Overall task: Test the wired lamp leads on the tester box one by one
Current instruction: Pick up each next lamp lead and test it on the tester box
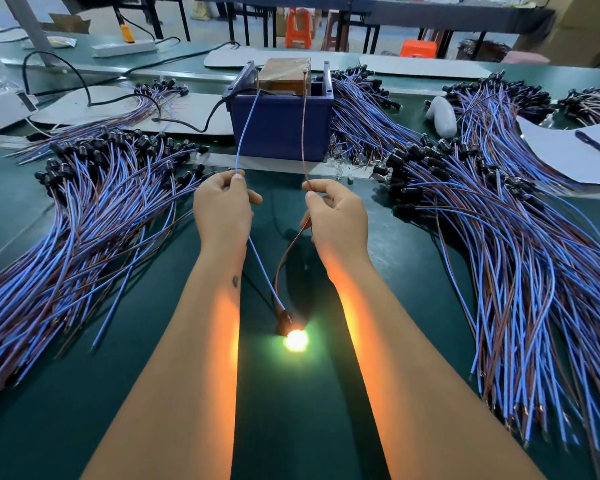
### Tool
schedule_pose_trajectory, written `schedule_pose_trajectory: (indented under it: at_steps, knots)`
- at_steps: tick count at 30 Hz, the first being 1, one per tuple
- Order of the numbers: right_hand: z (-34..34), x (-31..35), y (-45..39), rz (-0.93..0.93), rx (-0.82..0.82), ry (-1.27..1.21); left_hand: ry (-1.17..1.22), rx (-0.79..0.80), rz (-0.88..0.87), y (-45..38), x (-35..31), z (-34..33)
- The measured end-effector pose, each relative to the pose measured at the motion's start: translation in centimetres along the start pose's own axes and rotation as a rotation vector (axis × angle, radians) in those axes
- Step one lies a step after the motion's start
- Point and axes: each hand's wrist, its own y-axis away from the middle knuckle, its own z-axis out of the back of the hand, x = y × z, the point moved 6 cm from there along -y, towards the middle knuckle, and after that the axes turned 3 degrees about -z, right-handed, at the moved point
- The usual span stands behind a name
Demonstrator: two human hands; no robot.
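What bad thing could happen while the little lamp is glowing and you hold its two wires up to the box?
The left hand pinches the blue wire and the right hand the brown wire, both reaching the tester box. If either slips off, the lit lamp would likely go dark. The wire ends might touch each other and short. The lamp glows near both forearms and may be hot.

The tester box (280,128) stands mid-table (153,393), lead piles left (84,216) and right (499,237) of it, the lit lamp (296,339) before it.
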Motion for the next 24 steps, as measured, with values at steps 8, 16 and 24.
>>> schedule_pose_trajectory:
  at_steps: [8, 16, 24]
  knots:
    - [-0.1, -0.1, 0.0, 0.011, -0.002, 0.01, 0.003, 0.0, 0.015, 0.0, -0.1, 0.1]
    - [0.0, -0.1, -0.1, 0.028, -0.005, 0.007, -0.027, 0.0, 0.011, 0.2, -0.1, 0.1]
    - [-0.5, 1.4, 0.7, 0.175, 0.069, -0.046, -0.028, 0.241, -0.063, 2.1, -1.6, -2.7]
